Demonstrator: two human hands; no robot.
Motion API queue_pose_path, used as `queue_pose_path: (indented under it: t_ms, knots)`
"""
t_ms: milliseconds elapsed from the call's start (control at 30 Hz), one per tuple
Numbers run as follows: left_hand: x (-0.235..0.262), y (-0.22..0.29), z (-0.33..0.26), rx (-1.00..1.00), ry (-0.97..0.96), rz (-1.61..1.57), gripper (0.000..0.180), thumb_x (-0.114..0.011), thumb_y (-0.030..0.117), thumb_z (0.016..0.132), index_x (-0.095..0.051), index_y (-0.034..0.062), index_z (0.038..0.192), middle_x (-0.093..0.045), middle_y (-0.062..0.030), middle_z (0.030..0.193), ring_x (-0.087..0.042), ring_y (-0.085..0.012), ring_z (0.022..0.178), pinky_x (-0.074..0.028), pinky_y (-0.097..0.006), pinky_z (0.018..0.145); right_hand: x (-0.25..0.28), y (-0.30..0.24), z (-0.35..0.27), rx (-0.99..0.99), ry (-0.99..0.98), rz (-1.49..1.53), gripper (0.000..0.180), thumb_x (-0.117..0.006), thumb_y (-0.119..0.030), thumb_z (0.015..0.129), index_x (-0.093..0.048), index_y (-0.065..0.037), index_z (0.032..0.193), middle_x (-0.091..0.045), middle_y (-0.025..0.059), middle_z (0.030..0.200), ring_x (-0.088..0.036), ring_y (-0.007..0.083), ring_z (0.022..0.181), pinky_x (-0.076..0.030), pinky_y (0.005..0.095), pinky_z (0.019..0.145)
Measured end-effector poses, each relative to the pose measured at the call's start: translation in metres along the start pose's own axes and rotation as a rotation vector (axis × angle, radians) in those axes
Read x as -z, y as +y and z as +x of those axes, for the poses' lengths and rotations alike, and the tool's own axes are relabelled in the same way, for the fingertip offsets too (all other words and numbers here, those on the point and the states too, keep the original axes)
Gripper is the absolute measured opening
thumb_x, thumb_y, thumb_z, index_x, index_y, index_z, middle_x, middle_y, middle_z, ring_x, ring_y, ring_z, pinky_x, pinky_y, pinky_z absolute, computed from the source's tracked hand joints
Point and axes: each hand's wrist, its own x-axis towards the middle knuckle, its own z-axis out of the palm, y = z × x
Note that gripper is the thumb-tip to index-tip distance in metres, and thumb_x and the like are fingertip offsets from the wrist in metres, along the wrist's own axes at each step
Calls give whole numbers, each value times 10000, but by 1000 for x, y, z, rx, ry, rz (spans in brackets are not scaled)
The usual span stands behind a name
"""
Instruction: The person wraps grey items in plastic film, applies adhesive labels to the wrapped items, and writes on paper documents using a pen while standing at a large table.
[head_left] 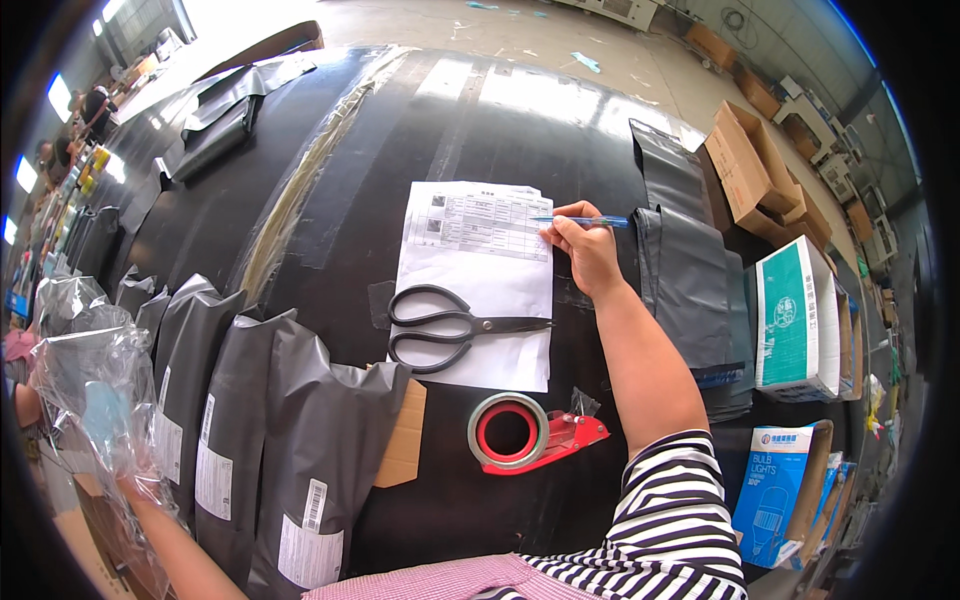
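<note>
My right hand (588, 250) pinches a blue pen (612, 221) over the upper right edge of a stack of printed paper sheets (470, 275). Black-handled scissors (430, 328) lie across the lower part of the paper. At the far left, my left hand (130, 470) grips a crumpled clear plastic bag (90, 350); the film partly covers the fingers, and a pale blue thing shows through it. Beside that hand, several grey mailing bags (315, 420) with white labels lie in a row. A red tape dispenser (560, 440) holding a tape roll sits below the paper.
Flat grey mailing bags (690, 290) are stacked right of my forearm. A green-and-white box (795, 320), a blue bulb box (780, 490) and an open brown carton (755, 165) stand along the right edge. More grey bags (215, 120) lie far left. People work in the left background.
</note>
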Motion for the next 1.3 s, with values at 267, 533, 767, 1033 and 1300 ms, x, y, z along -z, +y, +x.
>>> queue_pose_path:
  t_ms: [267, 533, 767, 1033, 1300]
  knots:
    - [10, 3, 9, 16, 84, 33, 559, -632, 348, 913, -509, 59, 1376, -574, -167, 1343, -586, -312, 1155, -491, -457, 950, 5, 9, -1, 323, 31, -655, 80, -637, -69, 833, -575, -36, 794, -601, 18, 664, -549, 76, 599, -439, 240, 557]
    - [-2, -7, 2, 43, 112, 11, 557, -614, 403, 925, -527, 71, 1363, -602, -150, 1311, -605, -296, 1109, -512, -434, 889, 0, 12, -3, 357, 42, -756, 95, -627, -67, 786, -545, -39, 748, -563, 27, 607, -525, 93, 546, -426, 269, 510]
    - [-2, -11, 3, -53, 136, 63, 519, -591, 381, 946, -533, 59, 1349, -616, -159, 1260, -631, -278, 1016, -532, -375, 799, 7, 18, 0, 493, 172, -729, 96, -618, -57, 812, -533, -42, 769, -577, 26, 638, -531, 93, 562, -431, 265, 519]
    - [-2, -32, 6, -175, -27, 151, 449, -598, 312, 944, -539, 82, 1324, -635, -139, 1164, -627, -236, 839, -527, -320, 607, -2, -18, -29, 213, -149, -551, 136, -588, -116, 982, -662, -65, 1085, -683, 56, 811, -609, 92, 695, -501, 247, 667]
    - [-70, -34, -20, -101, 71, 30, 464, -620, 207, 926, -503, 86, 1358, -602, -154, 1231, -607, -292, 985, -525, -463, 718, -54, -16, -71, 240, -937, -1265, 722, -809, -317, 784, -442, -137, 1379, -335, 110, 1579, -179, 348, 1499, -66, 512, 1223]
